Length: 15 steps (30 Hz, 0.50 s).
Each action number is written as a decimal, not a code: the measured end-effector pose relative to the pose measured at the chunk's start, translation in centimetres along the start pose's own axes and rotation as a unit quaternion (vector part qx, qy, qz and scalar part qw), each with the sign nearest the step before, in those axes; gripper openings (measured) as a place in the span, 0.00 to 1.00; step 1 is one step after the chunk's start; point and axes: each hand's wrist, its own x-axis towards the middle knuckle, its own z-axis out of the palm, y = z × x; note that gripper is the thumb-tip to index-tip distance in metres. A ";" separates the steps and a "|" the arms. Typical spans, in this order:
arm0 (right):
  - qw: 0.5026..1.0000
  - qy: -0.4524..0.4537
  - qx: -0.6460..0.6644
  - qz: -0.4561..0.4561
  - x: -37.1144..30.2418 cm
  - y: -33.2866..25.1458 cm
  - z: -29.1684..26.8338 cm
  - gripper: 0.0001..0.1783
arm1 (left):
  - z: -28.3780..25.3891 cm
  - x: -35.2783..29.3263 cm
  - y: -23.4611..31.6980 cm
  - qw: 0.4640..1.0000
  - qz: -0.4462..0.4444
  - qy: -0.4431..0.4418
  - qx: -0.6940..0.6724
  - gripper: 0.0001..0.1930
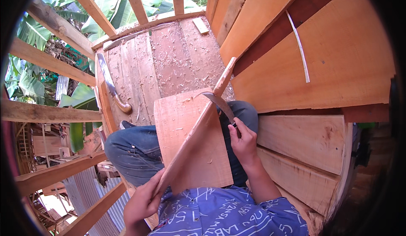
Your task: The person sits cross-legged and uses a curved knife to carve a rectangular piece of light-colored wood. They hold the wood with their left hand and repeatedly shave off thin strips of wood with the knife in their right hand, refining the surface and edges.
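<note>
My left hand point(144, 198) is wrapped round the near end of a thin wooden plank point(195, 145), which is tipped on edge and slants away to the upper right. In my right hand point(244, 140) is the handle of a curved knife point(223, 104). Its hooked blade lies against the plank's upper edge, near the far end; whether it is biting into the wood cannot be told. Beneath the plank, a broad flat wooden board point(175, 109) rests across my lap, with a few shavings on it.
A machete point(111, 81) with a wooden handle lies at the left of the plank floor point(141, 71), among scattered shavings. Farther off is a small wood block point(200, 25). Wooden rails point(59, 69) border the left; plank walls point(313, 66) rise on the right, bearing a pale strip point(299, 49).
</note>
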 end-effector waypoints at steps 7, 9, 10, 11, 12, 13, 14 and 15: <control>0.998 -0.004 -0.056 -0.043 0.2 0.7 1.1 0.15 | -0.4 0.3 -1.7 0.996 -0.023 -0.029 -0.075 0.35; 0.997 -0.008 -0.053 -0.059 0.4 1.1 1.4 0.15 | -0.3 0.3 -2.1 0.995 -0.021 -0.028 -0.092 0.36; 0.997 -0.002 -0.035 -0.071 0.8 1.2 1.6 0.15 | -0.3 0.4 -2.0 0.995 -0.030 -0.034 -0.092 0.36; 0.996 0.004 -0.015 -0.083 1.0 1.3 1.9 0.15 | -0.3 0.4 -2.0 0.994 -0.040 -0.038 -0.093 0.36; 0.996 -0.017 0.003 -0.091 1.1 1.2 1.9 0.15 | -0.2 0.5 -2.1 0.995 -0.027 -0.032 -0.095 0.36; 0.994 -0.037 0.021 -0.099 1.2 0.9 1.8 0.16 | -0.1 0.6 -2.2 0.995 -0.013 -0.025 -0.096 0.36; 0.992 -0.058 0.038 -0.106 1.3 0.5 1.5 0.16 | 0.1 0.6 -2.3 0.995 0.000 -0.019 -0.100 0.36; 0.990 -0.090 0.048 -0.096 1.3 -0.1 1.2 0.16 | 0.1 0.6 -2.3 0.995 -0.004 -0.019 -0.094 0.36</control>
